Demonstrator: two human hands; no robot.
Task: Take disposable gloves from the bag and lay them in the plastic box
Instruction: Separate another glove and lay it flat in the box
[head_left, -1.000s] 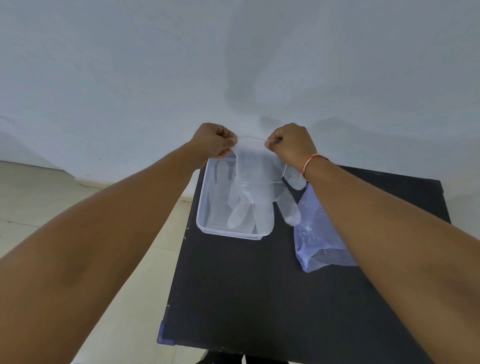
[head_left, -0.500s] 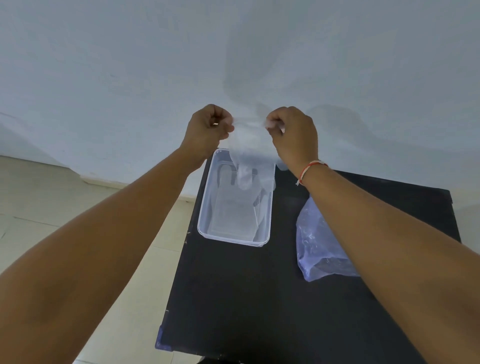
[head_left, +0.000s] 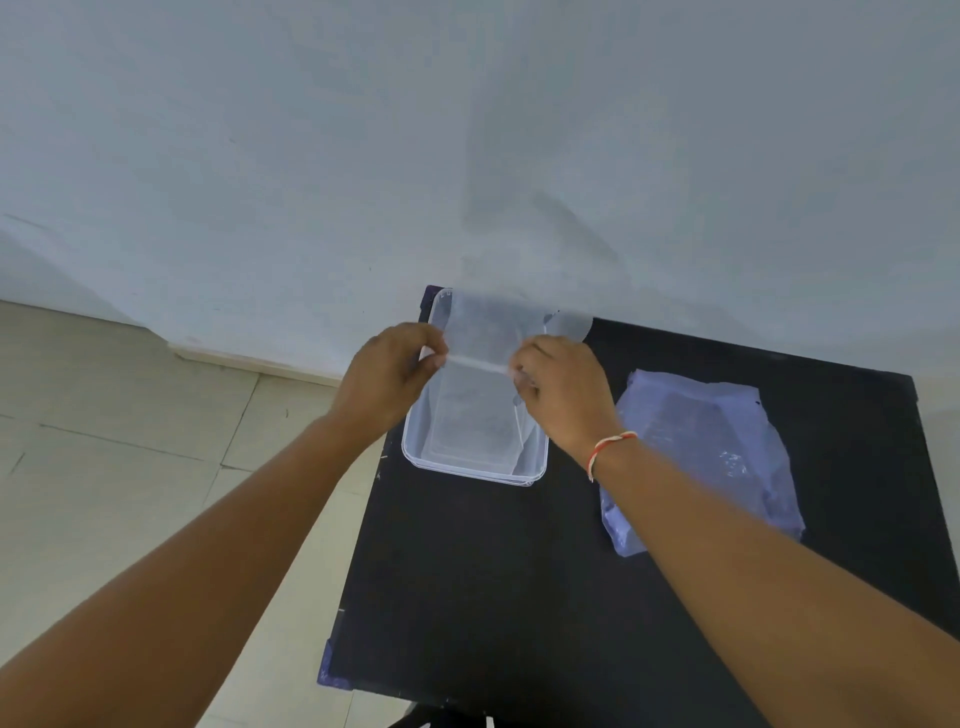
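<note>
Both hands pinched one clear disposable glove (head_left: 488, 332) over the plastic box (head_left: 475, 470) at the tabletop's (head_left: 467, 597) far-left corner: the left hand (head_left: 387, 379) held its left edge, the right hand (head_left: 563, 395) its right. Part of the film draped past the box's far rim. Doing this well probably meant lowering both hands evenly, keeping the film taut, then tucking that overhang inside. To the right lay the glove bag (head_left: 711, 457).

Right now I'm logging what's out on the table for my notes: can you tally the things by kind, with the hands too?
Hands: 2 (left hand, right hand)
Gloves: 1 held glove; any more in the box cannot be told
Plastic boxes: 1
Bags: 1
Tables: 1
Total: 6
</note>
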